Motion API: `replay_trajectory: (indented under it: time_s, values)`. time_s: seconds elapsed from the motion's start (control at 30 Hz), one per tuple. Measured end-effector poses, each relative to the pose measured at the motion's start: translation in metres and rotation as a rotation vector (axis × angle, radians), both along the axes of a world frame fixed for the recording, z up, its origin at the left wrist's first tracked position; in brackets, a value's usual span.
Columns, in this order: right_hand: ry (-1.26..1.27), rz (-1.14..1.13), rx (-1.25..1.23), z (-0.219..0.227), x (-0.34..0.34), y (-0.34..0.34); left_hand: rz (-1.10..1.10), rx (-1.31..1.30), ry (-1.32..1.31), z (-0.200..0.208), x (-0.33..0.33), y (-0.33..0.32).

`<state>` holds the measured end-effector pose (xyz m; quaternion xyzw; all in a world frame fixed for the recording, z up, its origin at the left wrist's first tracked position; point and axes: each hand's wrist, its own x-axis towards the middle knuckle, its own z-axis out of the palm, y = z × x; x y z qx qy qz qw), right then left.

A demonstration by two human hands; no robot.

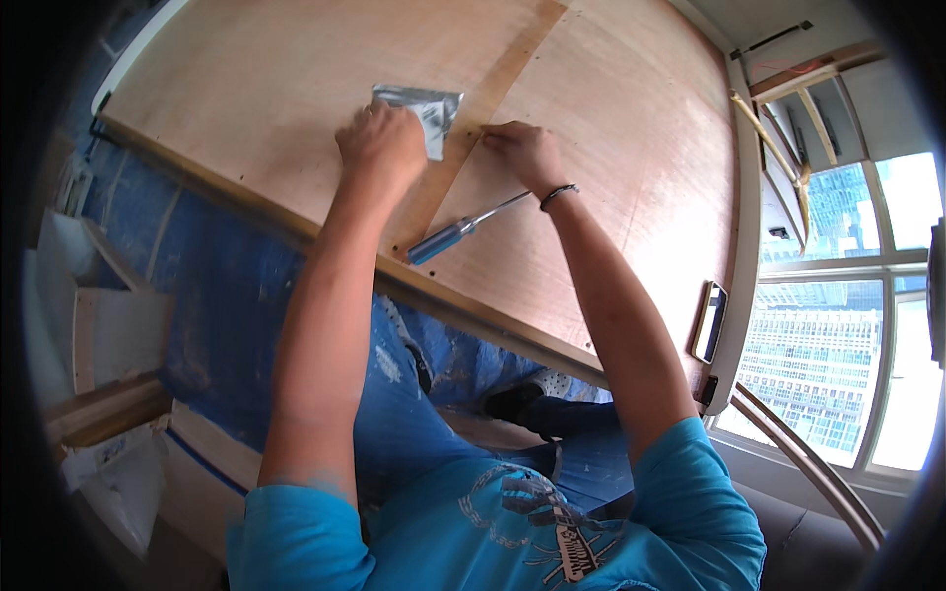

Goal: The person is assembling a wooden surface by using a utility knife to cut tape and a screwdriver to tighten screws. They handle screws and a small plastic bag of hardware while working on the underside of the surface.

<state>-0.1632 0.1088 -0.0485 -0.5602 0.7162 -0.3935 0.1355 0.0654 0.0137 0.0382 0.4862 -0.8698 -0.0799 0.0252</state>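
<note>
Your left hand lay knuckles-up on the plywood panel, fingers curled and pressing down on a small silvery foil packet that stuck out from under it toward one o'clock; whether you actually pinched the packet or only pinned it, I could not tell. Your right hand sat just at three o'clock of the packet, fingers bent and bunched at the edge of the darker wood strip that ran across the panel from one o'clock down to seven o'clock; anything between those fingertips was too small to make out. A dark band circled your right wrist. A screwdriver with a blue handle lay loose on the panel at six o'clock of your hands, between your forearms, its metal shaft pointing up toward your right wrist and touched by neither hand. A phone rested at the panel's edge, far out at four o'clock, next to the window.
</note>
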Motion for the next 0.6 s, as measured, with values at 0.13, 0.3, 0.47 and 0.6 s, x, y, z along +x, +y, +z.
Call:
replay_trajectory:
  time_s: [0.13,0.3,0.47,0.6]
  values:
    - [-0.071,0.043,0.056,0.008,0.001,-0.003,-0.384,0.433,-0.343,-0.002,-0.02,0.064]
    - [-0.093,0.05,0.089,0.013,-0.005,-0.006,-0.542,0.424,-0.306,0.008,-0.012,0.053]
    - [-0.279,0.032,0.072,0.004,-0.008,-0.003,-0.364,0.799,0.453,0.06,0.063,-0.016]
    - [-0.195,-0.004,0.019,-0.001,-0.003,0.0,-0.123,0.554,0.881,0.055,0.065,-0.033]
